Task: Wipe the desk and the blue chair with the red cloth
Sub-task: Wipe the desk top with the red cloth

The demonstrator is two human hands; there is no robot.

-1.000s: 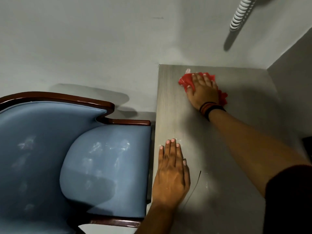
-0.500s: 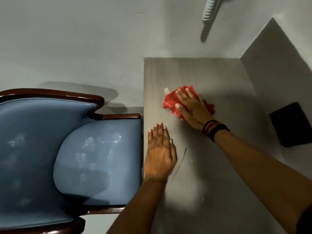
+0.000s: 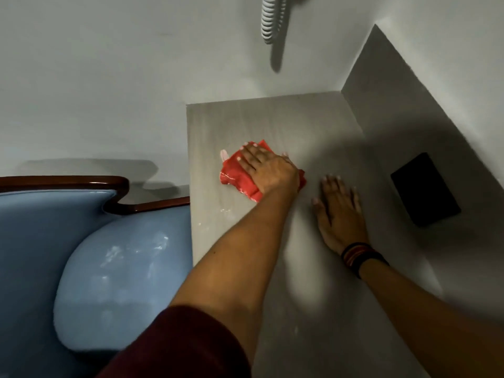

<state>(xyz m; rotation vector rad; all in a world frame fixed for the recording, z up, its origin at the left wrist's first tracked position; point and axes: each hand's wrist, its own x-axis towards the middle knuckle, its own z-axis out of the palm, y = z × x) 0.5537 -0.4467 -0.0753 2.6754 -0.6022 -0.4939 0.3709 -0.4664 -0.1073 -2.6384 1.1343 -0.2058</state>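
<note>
The red cloth (image 3: 236, 177) lies crumpled on the grey desk (image 3: 272, 121), toward its left edge. My left hand (image 3: 270, 170) presses down on the cloth with spread fingers, covering its right half. My right hand (image 3: 338, 214), with dark bands at the wrist, rests flat and empty on the desk just right of the cloth. The blue chair (image 3: 122, 268) with a dark wooden rim stands against the desk's left side; pale smudges show on its seat.
A black flat object (image 3: 425, 189) sits on the right side of the desk by a grey side wall. A white coiled cord (image 3: 271, 17) hangs on the back wall. A few pale smears mark the desk near its left edge.
The cloth has passed from my right hand to my left. It came nearer from the far desk. My right hand now lies flat to its right; the view shifted.
</note>
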